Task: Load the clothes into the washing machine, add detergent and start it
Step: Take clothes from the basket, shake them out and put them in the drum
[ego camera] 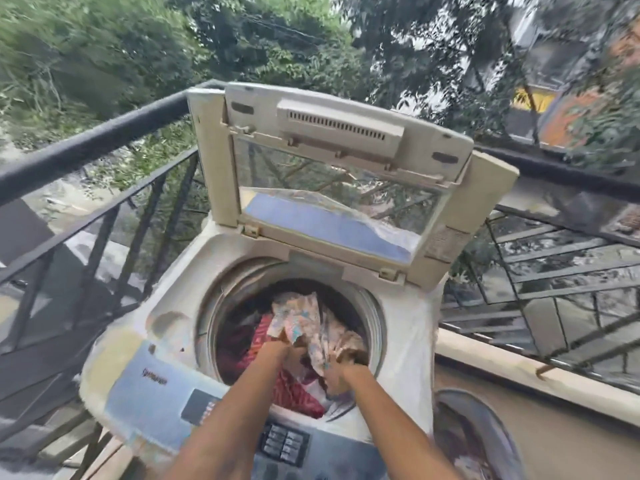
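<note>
Inside the drum of the top-loading washing machine [166, 327] lay a heap of clothes: a pale printed garment [304, 317] on top, with red patterned cloth [294, 393] under and in front of it. Both forearms reached down into the drum opening. The left hand [291, 344] was closed on the near edge of the pale garment, its fingers bunched in the fabric. The right hand [346, 365] gripped the same garment a little to the right, fist curled around a fold; motion blur hid the fingertips. Behind the drum, the machine's lid [332, 168] stood folded upward, its clear window showing foliage through it. On the near rim of the machine sat the control panel [284, 441] with dark buttons, partly crossed by the left forearm. A black metal railing [86, 147] ran behind and to both sides of the machine, with trees [242, 39] beyond. Right of the machine, low in view, stood a round tub [474, 441], blurred.
</note>
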Available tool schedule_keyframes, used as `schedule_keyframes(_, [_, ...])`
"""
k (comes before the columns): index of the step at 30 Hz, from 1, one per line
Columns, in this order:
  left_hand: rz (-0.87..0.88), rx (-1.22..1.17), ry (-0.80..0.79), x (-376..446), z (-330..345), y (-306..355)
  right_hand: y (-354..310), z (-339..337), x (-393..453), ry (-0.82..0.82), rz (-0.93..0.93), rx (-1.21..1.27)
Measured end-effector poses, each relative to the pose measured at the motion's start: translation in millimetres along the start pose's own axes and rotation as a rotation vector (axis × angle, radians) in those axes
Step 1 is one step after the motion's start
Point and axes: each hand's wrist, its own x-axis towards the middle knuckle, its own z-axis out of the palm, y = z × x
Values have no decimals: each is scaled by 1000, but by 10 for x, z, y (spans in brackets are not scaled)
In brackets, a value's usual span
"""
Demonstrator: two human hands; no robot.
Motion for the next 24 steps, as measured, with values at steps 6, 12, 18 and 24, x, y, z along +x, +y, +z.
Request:
schedule_keyframes(6, [-53,-126,79,-1375,-1028,724,391,-371,-622,839,-15,409])
schedule_keyframes(12, [434,-142,431,-1720,-1690,2140,1476,-229,-1321,1211,275,833])
schedule_keyframes(18, [646,-116,313,-1422,-700,3655,2524,872,-1531,867,546,991])
schedule_keyframes(24, [500,-34,127,-119,948,4151,3022,2565,-882,633,573,1112])
